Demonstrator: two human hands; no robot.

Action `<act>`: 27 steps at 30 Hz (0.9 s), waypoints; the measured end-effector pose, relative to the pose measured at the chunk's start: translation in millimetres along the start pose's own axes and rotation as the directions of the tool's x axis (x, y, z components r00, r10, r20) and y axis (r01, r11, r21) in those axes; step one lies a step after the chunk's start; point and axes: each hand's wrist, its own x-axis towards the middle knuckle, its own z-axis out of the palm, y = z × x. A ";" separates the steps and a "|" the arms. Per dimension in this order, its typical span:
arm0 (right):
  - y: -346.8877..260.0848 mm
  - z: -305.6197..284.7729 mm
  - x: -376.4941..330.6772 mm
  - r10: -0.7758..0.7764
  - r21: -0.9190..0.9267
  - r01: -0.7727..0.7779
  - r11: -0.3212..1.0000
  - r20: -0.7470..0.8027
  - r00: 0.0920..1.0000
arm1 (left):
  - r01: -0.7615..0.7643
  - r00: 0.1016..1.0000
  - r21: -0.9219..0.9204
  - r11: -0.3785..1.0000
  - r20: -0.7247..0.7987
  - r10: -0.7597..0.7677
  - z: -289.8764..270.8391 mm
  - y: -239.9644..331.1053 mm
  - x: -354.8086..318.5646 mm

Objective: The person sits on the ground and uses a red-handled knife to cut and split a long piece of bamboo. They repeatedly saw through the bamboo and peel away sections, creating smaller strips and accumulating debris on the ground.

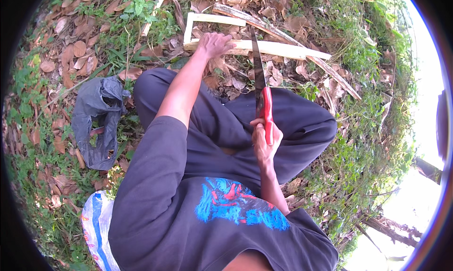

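Note:
My right hand (264, 144) is closed around the red handle of a handsaw (259, 73). The dark blade points away from me and crosses a long pale wooden strip (288, 50) that lies sideways beyond my knees. Left of the blade, my left hand (214, 45) grips that same strip from above, its fingers partly hiding the wood. At the strip's left end stands a short pale piece (188, 28), and another pale strip (219, 19) runs right from its far end, so the pieces form a three-sided shape.
A bark-edged stick (273, 31) slants past the strip's right part. Dry leaves (80, 49) and green plants cover the ground. A black plastic bag (96, 122) lies to my left, with a white and blue sack (100, 231) nearer me. My crossed legs (297, 125) fill the middle.

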 end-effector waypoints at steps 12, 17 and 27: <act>20.2 16.7 44.5 -0.037 0.044 0.035 0.998 0.062 0.997 | -0.007 1.000 0.026 1.000 -0.002 0.007 -1.4 3.4 0.5; 34.0 8.9 25.3 -0.018 0.031 0.017 0.999 0.029 0.999 | -0.068 0.997 0.107 0.992 0.054 0.063 -7.4 7.8 -1.9; 26.6 -4.1 -23.8 -0.053 -0.023 0.053 0.998 0.000 0.999 | 0.005 0.997 0.068 0.998 0.081 -0.011 -3.6 6.7 2.2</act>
